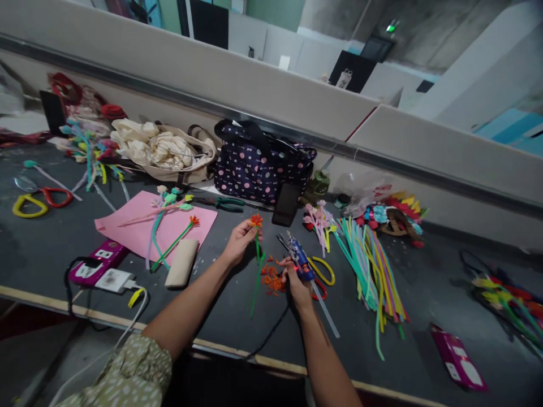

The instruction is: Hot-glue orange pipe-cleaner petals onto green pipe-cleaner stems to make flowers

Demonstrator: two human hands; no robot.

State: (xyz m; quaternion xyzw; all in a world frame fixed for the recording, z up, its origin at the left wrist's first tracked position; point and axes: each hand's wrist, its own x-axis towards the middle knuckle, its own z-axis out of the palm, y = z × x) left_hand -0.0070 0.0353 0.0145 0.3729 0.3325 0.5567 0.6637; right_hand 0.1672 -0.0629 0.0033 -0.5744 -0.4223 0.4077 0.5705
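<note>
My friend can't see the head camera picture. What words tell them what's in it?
The left hand holds an orange flower on a green stem, and the right hand grips a blue glue gun. Orange bits lie between them, a spotted bag stands behind, and colourful sticks lie to the right.

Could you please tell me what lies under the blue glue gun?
Scissors lie beneath the glue gun, yellow and red handles and blade tips showing; it and the right hand cover their middle.
</note>
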